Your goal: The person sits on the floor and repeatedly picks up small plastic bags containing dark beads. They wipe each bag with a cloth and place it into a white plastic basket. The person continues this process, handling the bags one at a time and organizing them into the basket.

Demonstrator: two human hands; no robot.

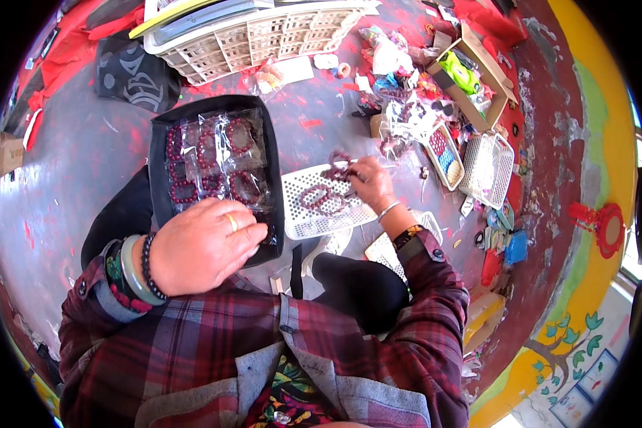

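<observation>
dark red beads [340, 168] in the right grip [362, 177]

nearest, the left grip [210, 242], back upward and fingers bent close together, lies over the near part of a black box [274, 164]; its fingertips are partly hidden, so i cannot tell whether it has hold of anything. a smooth pale bangle [130, 267] and a string of round black beads [146, 264] circle that wrist.

inside the box, glossy, wrinkled clear bags [190, 137] lie flat, wrapping rings of small, round, dark red beads. just to the right sits a shallow white plastic basket [303, 227] pierced with round holes; loose dark red rings [326, 192] rest in it. above these the right grip is closed, fingers pinched on the dark red beads, which are slightly blurred.

farther off, on a grey floor [64, 164] flecked with red, are a small white latticed basket [508, 160], an open cardboard box [466, 105] holding a bright green packet [460, 73], a black bag [135, 75] and a cream openwork crate [257, 44].
</observation>
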